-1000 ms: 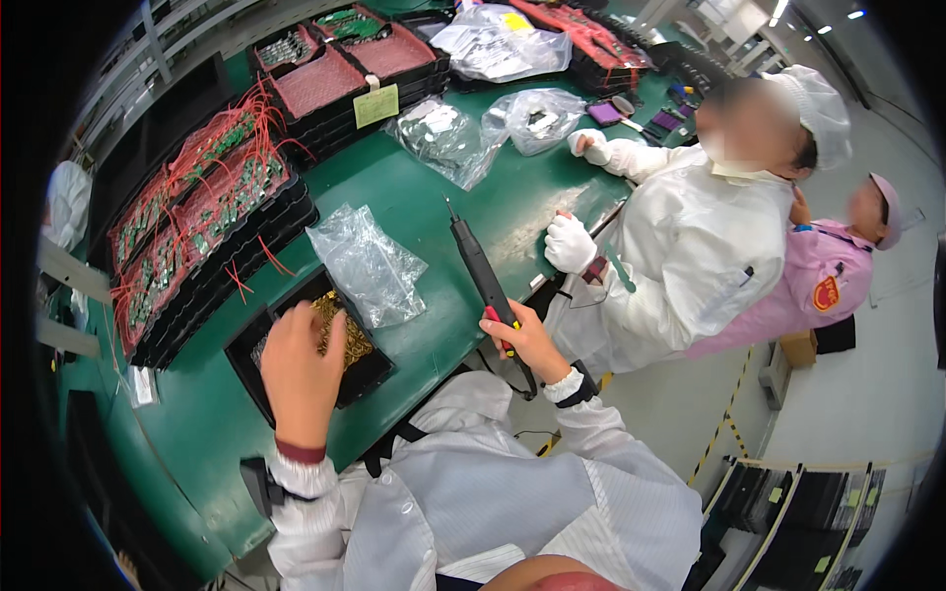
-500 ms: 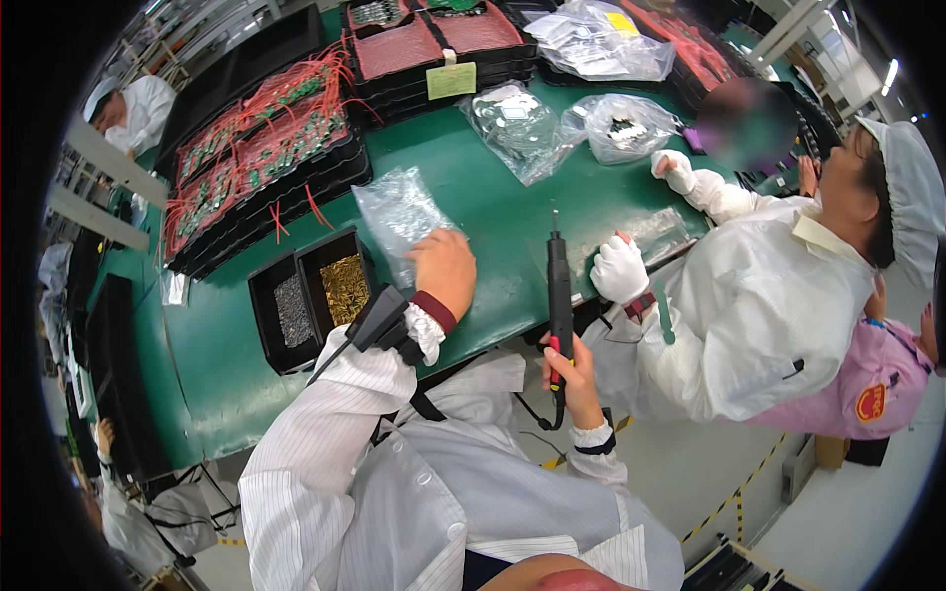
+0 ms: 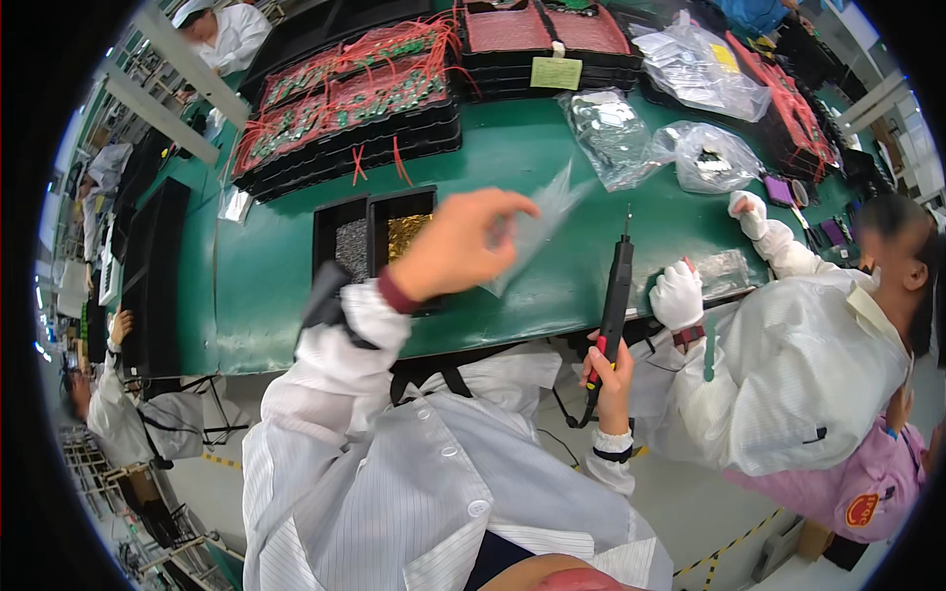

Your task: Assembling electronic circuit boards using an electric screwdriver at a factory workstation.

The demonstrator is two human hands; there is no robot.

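My left hand (image 3: 463,244) is above the green table, its thumb and fingers curled in and the index finger reaching out. It has hold of a clear plastic bag (image 3: 540,234), which stands out blurred past the fingertips; the exact grip is hidden. Below that wrist is a black two-part bin (image 3: 371,212), with silver screws (image 3: 352,246) in one compartment and brass-coloured pieces (image 3: 404,236) in the other. Near the table's front edge, my right hand (image 3: 611,379) is closed around a black electric screwdriver (image 3: 618,295), bit pointing up.
Stacked black trays (image 3: 345,148) of green circuit boards with red wires stand at the far left. More trays (image 3: 552,74) with pink lining are behind. Bags of parts (image 3: 714,158) lie at the right. A gloved co-worker's hand (image 3: 677,295) rests close to the screwdriver.
My view has turned left, so the scene sits further right. My left hand has risen from the bag lying flat and drawn it up, tilted. The screwdriver stays in my right hand.
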